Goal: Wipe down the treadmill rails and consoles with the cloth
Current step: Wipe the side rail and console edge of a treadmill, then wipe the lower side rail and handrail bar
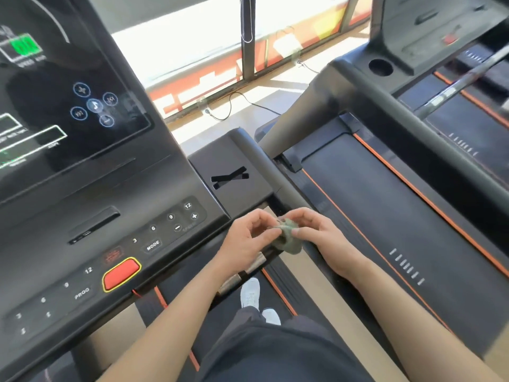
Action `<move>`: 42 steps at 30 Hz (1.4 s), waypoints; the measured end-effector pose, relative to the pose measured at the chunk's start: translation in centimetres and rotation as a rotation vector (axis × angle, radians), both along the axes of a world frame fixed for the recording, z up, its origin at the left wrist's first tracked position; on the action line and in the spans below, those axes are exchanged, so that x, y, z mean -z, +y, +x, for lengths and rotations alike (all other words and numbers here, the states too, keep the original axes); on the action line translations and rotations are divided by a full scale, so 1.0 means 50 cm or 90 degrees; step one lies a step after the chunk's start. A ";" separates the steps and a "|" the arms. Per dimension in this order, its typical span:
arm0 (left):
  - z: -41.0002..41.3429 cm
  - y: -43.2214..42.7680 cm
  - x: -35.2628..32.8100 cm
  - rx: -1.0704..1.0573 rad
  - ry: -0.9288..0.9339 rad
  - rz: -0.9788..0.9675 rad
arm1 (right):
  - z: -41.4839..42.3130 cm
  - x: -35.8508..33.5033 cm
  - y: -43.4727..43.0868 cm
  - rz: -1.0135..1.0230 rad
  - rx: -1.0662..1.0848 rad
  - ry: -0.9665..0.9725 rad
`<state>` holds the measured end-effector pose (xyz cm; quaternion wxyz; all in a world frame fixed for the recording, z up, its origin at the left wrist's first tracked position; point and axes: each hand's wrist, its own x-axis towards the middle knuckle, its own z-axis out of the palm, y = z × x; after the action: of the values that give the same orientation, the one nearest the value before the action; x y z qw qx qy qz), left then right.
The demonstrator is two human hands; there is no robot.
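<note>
A small grey-green cloth point(289, 238), bunched up, hangs between my two hands just right of the console's lower right corner. My left hand point(248, 238) pinches its left side. My right hand point(316, 232) pinches its right side from above. The black treadmill console point(110, 210) fills the left, with a lit screen, numbered keys, a MODE key and a red stop button point(121, 272). Its right rail point(264, 161) runs grey from the console side panel down towards my hands.
A second treadmill point(385, 202) with an orange-edged belt stands close on the right, its rail and cup holder point(380, 67) further back. A black cable point(234, 106) lies on the floor by the window. My white shoes point(250, 295) stand on the belt below.
</note>
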<state>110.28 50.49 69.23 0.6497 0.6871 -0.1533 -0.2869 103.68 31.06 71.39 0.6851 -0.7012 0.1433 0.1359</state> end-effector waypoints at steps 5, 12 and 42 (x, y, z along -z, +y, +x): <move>0.051 0.002 -0.020 0.065 -0.055 0.013 | 0.056 -0.035 0.015 -0.083 -0.097 -0.072; 0.110 0.002 -0.029 0.043 -0.181 0.106 | 0.104 -0.037 -0.003 -0.203 -0.076 -0.113; 0.289 0.019 -0.134 -0.164 -0.470 0.318 | 0.305 -0.077 -0.067 -0.683 0.005 -0.435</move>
<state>124.74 51.46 75.94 0.3963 0.8923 -0.2138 0.0318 118.94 27.69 75.26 0.2461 -0.9502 -0.0325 -0.1885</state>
